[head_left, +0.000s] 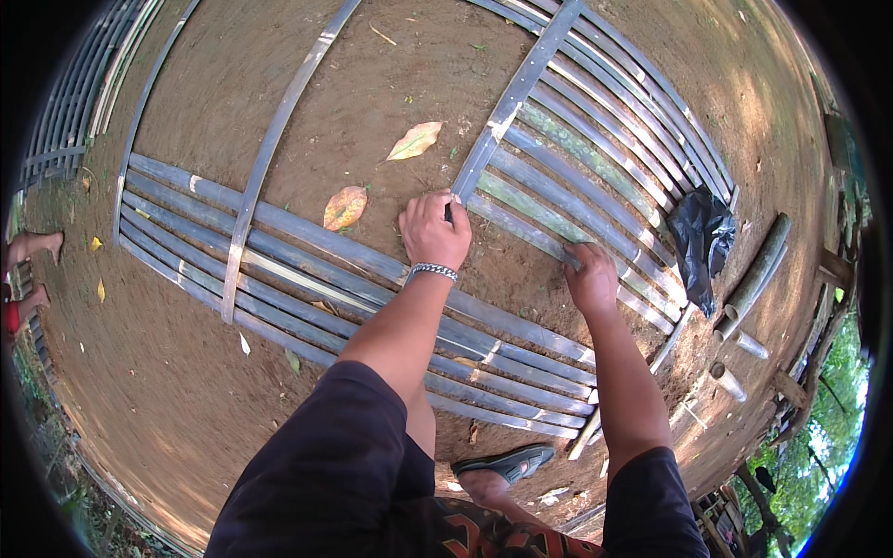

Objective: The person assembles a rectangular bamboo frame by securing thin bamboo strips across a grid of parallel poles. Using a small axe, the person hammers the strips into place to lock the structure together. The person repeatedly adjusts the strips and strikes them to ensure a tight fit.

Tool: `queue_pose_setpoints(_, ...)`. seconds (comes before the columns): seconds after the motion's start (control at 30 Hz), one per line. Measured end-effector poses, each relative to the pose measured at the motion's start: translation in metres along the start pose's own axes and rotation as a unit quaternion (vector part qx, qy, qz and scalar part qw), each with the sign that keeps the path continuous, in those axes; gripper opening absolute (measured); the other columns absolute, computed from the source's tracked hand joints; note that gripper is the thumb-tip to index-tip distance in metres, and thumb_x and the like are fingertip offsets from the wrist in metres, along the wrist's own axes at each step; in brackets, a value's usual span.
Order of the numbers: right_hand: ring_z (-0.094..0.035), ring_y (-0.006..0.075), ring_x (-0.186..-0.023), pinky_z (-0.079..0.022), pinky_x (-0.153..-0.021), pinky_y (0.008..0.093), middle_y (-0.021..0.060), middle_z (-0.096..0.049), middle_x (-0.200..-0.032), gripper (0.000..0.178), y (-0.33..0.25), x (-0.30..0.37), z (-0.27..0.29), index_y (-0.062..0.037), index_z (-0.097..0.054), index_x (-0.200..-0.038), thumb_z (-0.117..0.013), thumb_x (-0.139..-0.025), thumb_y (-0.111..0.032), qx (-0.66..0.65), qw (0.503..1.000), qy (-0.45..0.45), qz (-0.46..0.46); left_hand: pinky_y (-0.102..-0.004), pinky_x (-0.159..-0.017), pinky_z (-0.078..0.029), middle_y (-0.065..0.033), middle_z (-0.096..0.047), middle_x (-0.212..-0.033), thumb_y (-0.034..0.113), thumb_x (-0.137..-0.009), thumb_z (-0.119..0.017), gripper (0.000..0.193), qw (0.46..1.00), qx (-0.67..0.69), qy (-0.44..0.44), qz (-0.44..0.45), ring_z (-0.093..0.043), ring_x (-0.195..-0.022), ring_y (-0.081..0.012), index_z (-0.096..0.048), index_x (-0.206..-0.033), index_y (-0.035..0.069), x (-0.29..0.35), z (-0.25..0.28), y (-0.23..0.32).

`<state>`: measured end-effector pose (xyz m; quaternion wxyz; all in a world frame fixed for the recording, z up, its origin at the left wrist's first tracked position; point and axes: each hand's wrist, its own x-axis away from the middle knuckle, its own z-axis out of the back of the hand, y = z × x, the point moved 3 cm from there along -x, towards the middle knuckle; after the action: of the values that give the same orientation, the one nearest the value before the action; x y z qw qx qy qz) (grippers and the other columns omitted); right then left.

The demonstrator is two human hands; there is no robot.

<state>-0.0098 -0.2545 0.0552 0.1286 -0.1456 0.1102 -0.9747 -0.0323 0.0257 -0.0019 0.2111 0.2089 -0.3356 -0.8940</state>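
Note:
My left hand (435, 229), with a chain bracelet at the wrist, is closed at the near end of a dark bamboo crosspiece (507, 107). A small dark patch shows between its thumb and fingers; I cannot make out what it is. My right hand (593, 277) is closed on the nearest bamboo slat (521, 226) of the right-hand group, to the right of the crosspiece. Several grey and greenish slats (595, 206) lie side by side beyond it, under the crosspiece. Another row of long bamboo slats (307, 226) runs below my forearms.
A second crosspiece (270, 153) spans the left slats. A black plastic bag (699, 244) lies on the slats' right ends, near bamboo tubes (758, 274). Dry leaves (345, 207) dot the dirt. Another slatted panel (70, 88) and another person's feet (45, 249) are at far left.

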Motion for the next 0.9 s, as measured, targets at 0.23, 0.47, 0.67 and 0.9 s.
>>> queue_pose_setpoints(0.23, -0.066, 0.0324, -0.107, -0.05, -0.096, 0.0445, 0.0071, -0.071, -0.11, 0.032, 0.007, 0.004, -0.005, -0.0142, -0.074, -0.109, -0.078, -0.078, -0.007, -0.014, 1.0, 0.011, -0.006, -0.0476, -0.086, -0.05, -0.0067, -0.074, -0.098, 0.02, -0.09, -0.069, 0.01, 0.999, -0.032, 0.006, -0.017, -0.066, -0.095, -0.0323, -0.068, -0.089, 0.01, 0.001, -0.006, -0.002)
queue_pose_setpoints(0.47, -0.066, 0.0314, -0.108, -0.05, -0.096, 0.0448, 0.0067, -0.071, -0.11, 0.029, 0.009, 0.004, -0.006, -0.0145, -0.075, -0.108, -0.078, -0.08, -0.01, -0.013, 1.0, 0.005, -0.011, -0.046, -0.086, -0.051, -0.0051, -0.075, -0.1, 0.021, -0.09, -0.07, 0.011, 0.999, -0.015, 0.012, -0.048, -0.067, -0.097, -0.0311, -0.071, -0.093, 0.01, 0.001, -0.006, -0.001)
queue_pose_setpoints(0.67, -0.064, 0.0328, -0.111, -0.05, -0.098, 0.0457, 0.0084, -0.07, -0.113, 0.036, 0.011, 0.006, -0.009, -0.0136, -0.073, -0.115, -0.077, -0.08, -0.008, -0.011, 1.0, 0.004, -0.018, -0.045, -0.089, -0.05, -0.0044, -0.074, -0.105, 0.019, -0.088, -0.071, 0.01, 0.998, -0.049, -0.013, -0.04, -0.066, -0.101, -0.0301, -0.073, -0.095, 0.012, 0.001, -0.006, 0.005)
queue_pose_setpoints(0.9, -0.06, 0.0376, -0.118, -0.047, -0.104, 0.047, 0.0155, -0.066, -0.124, 0.049, -0.002, 0.088, -0.003, -0.0089, -0.067, -0.126, -0.081, -0.079, -0.009, -0.144, 0.97, 0.157, -0.114, -0.0454, -0.09, -0.049, -0.0044, -0.073, -0.104, 0.018, -0.088, -0.071, 0.01, 0.998, -0.046, -0.015, -0.036, -0.066, -0.101, -0.0291, -0.075, -0.097, 0.013, -0.001, -0.004, -0.003)
